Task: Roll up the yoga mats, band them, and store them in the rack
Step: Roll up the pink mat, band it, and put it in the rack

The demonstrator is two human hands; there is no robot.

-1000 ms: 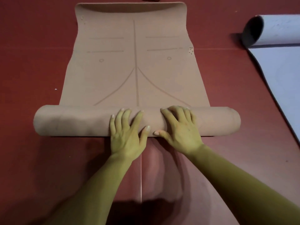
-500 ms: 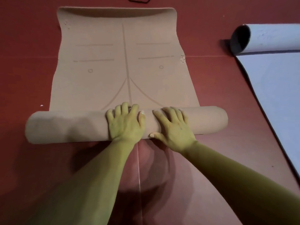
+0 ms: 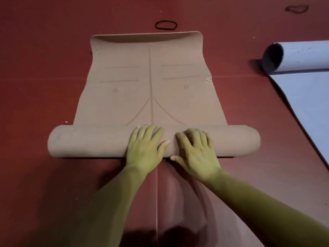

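Palms of left hand (image 3: pixel 143 148) and right hand (image 3: pixel 196 154) hide tan mat (image 3: pixel 124 104) mid-roll

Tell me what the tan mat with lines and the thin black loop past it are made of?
The tan yoga mat looks like soft, matte foam or rubber: it bends into a roll without creasing, and its far edge curls. The thin black loop looks like an elastic band, lying limp; rubber or fabric, I cannot tell.
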